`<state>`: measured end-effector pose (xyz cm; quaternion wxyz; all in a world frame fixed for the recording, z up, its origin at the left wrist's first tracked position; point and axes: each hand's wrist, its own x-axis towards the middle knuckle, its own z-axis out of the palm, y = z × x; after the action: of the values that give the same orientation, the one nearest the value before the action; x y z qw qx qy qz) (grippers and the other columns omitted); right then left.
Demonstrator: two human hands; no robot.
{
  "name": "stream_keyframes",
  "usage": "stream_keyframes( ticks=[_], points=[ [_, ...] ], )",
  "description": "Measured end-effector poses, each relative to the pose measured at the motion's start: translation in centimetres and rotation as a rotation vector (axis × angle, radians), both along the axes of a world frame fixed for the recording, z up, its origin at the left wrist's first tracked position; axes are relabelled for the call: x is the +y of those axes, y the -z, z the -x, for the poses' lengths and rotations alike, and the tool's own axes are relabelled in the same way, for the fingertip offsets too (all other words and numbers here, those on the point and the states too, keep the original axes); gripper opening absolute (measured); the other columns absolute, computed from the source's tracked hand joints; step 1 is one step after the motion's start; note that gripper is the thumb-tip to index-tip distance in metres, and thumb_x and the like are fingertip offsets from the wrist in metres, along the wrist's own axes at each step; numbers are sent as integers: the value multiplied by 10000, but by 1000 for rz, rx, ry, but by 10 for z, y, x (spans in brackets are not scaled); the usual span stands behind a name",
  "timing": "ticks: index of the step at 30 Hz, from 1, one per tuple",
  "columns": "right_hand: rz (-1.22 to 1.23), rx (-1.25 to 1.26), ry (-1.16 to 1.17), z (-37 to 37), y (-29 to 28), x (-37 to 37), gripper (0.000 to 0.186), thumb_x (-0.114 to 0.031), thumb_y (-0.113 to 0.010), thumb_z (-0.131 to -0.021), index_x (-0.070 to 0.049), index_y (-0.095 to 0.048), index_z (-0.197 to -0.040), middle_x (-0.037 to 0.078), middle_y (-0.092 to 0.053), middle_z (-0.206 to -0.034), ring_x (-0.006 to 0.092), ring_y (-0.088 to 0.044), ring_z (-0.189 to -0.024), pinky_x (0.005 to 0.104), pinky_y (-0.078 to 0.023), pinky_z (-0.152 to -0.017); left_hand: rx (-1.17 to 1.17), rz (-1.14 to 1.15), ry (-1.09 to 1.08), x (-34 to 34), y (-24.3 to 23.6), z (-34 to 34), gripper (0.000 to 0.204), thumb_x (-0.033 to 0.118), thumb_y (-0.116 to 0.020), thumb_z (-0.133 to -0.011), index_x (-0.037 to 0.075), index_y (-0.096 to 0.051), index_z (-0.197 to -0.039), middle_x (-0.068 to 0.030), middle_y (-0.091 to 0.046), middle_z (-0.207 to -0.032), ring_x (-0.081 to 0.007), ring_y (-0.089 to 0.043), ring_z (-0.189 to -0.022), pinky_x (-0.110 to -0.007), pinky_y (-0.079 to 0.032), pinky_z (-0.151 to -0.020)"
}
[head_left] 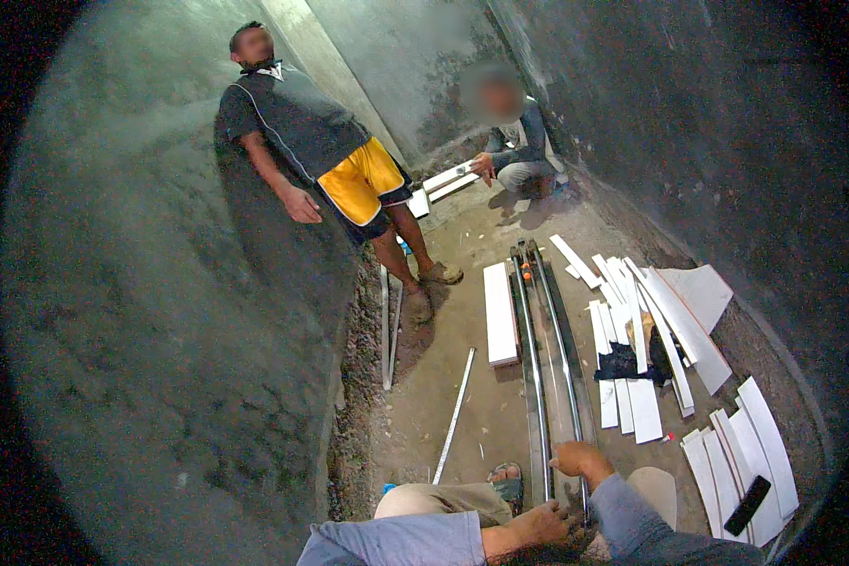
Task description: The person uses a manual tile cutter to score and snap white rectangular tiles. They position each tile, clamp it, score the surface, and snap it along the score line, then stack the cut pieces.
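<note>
A long manual tile cutter (557,363) with two shiny rails lies on the floor in front of me, its near end between my legs. My left hand (545,524) is low at this near end with its fingers curled; what they hold, if anything, is hidden. Slightly farther forward, my right hand (582,460) is closed over the right rail, and I cannot make out what is in it. Orange knobs (526,274) show at the cutter's far end. Along its left side lies a stack of white tiles (501,313).
Cut white tile strips (618,368) with a black cloth (632,362) lie to the right. Nearer, a black phone (747,506) rests on more strips. A white strip (454,415) lies at left. One person (302,123) leans on the left wall; another (528,141) squats at the back.
</note>
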<state>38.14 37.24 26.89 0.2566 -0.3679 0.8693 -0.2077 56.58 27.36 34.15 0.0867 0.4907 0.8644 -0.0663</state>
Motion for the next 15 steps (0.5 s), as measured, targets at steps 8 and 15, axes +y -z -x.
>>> stream_keyframes(
  ticks=[8,15],
  points=[
    [-19,-9,16,1,1,-2,429,-402,-614,-967,-68,-635,-1235,233,-696,-1213,437,-657,-1144,567,-520,-961,-10,78,-37,11,-38,-7,305,280,-507,-969,177,-645,-1220,-47,-668,-1121,-223,-688,-979,-422,-487,-785],
    [-16,-59,-28,-1,-8,-5,479,-388,-631,-978,-28,-624,-1294,252,-680,-1258,443,-642,-1177,534,-500,-1014,59,-37,-23,19,-103,-11,385,274,-508,-968,197,-590,-1336,-91,-650,-1239,-253,-672,-1047,-423,-509,-773]
  ],
)
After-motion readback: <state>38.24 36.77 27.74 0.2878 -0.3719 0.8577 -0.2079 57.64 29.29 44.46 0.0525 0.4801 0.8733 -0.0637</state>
